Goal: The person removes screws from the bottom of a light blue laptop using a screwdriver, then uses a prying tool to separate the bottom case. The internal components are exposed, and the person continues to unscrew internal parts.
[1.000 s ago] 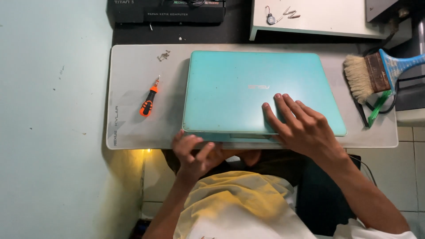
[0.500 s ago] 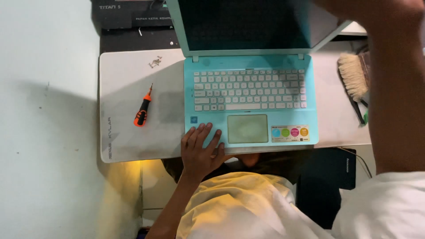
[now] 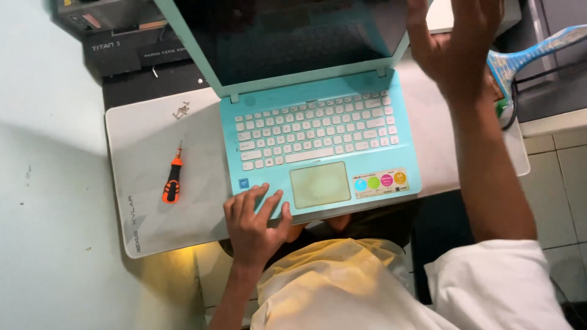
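Lying open on a pale grey desk mat [image 3: 153, 226], the turquoise plastic laptop [image 3: 318, 153] sits near the middle of the view, its front edge reaching the mat's near edge. Its dark screen [image 3: 287, 36] is tilted back and shows nothing lit. White keys fill the deck, a pale touchpad [image 3: 320, 184] sits below them, and a strip of round coloured stickers [image 3: 380, 181] lies on the palm rest to the right of the touchpad.

The left hand [image 3: 254, 223] rests flat on the laptop's front left corner, fingers spread and pressing down on the palm rest just beside the touchpad, gripping nothing. The right hand [image 3: 455, 43] is raised at the upper right edge of the screen lid, fingers loosely spread; whether it touches the lid or hangs free of it I cannot tell, and nothing shows in its grasp.

On the mat left of the laptop lies a small screwdriver with an orange and black handle [image 3: 172, 182], well apart from the left hand. Farther up the mat lies a small cluster of loose metal screws [image 3: 180, 111]. Behind the mat stands a black cardboard box [image 3: 131, 49], closed, so its contents stay hidden. At the right edge, a paintbrush with a blue handle [image 3: 532, 52] lies partly behind the right forearm.
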